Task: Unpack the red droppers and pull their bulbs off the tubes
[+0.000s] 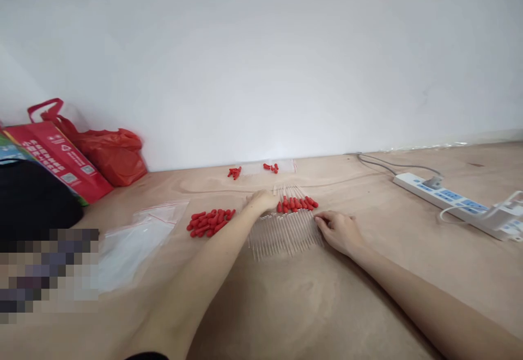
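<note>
A row of clear glass droppers lies side by side on the wooden table. Red rubber bulbs cap several of them at the far end. My left hand rests at the left far corner of the row, fingers curled against the bulbs; what they hold is hidden. My right hand sits at the row's right edge, fingertips bent and touching the outermost droppers. A loose pile of red bulbs lies left of my left forearm.
Clear plastic bags lie at the left. A red shopping bag and a red plastic bag stand against the wall. Small groups of red bulbs lie near the wall. A white power strip with cables lies at the right.
</note>
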`<state>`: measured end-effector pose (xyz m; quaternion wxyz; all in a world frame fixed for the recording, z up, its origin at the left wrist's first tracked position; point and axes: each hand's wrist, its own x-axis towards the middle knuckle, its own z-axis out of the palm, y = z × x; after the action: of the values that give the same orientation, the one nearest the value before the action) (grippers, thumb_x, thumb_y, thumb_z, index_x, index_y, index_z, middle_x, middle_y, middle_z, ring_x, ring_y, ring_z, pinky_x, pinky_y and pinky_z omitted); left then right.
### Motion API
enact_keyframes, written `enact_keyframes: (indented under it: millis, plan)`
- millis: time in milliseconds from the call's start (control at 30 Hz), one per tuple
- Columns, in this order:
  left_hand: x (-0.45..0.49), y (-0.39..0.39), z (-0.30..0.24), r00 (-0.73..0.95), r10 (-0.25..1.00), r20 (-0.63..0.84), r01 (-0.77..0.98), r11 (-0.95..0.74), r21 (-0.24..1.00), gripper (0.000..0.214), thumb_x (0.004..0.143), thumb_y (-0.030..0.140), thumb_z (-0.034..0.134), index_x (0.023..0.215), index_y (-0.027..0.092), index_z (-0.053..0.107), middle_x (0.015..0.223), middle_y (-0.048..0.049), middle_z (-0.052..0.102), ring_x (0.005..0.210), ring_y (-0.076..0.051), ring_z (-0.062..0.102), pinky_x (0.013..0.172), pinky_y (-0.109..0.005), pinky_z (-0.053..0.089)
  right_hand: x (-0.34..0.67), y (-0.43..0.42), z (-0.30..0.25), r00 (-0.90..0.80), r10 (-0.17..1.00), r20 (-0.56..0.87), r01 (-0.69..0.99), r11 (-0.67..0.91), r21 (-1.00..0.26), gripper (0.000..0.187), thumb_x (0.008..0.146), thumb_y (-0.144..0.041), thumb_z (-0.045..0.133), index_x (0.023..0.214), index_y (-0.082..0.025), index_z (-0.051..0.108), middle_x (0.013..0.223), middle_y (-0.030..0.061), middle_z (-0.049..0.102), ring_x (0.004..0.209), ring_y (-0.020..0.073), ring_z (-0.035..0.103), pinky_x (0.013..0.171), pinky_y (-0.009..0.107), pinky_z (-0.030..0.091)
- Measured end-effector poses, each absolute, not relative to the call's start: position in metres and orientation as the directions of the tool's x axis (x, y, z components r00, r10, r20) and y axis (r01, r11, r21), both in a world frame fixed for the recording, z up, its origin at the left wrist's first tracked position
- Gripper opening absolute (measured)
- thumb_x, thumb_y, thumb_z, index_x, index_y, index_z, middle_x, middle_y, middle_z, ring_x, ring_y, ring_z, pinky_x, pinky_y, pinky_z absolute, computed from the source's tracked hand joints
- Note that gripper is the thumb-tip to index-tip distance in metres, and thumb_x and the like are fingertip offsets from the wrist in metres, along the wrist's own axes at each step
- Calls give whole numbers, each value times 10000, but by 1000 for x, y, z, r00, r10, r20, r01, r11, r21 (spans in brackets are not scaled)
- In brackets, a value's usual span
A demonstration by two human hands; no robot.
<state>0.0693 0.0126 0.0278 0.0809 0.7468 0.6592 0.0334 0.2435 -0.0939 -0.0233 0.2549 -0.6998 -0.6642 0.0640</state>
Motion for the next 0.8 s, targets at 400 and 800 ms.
enact_keyframes:
  millis: [400, 800]
  plan:
    - [-24, -83, 3, 647, 532, 546, 676, -732, -88, 220, 870, 245, 362, 735, 170, 518, 703, -23, 618, 647, -150, 542, 702, -303, 351, 226, -103, -24, -175, 588, 790, 803, 550, -231, 423, 808, -345, 484, 1199, -184, 464, 1088, 121, 519, 1020, 218, 488, 851, 383, 393]
    - [-15, -91, -8, 636, 314, 705, 575, -802, -161, 110, 814, 199, 504, 718, 177, 554, 692, 1, 627, 614, -112, 523, 738, -316, 350, 196, -112, -25, -442, 512, 737, 764, 645, 10, 174, 832, -296, 494, 934, -241, 624, 684, -23, 626, 806, 136, 531, 981, 456, 167]
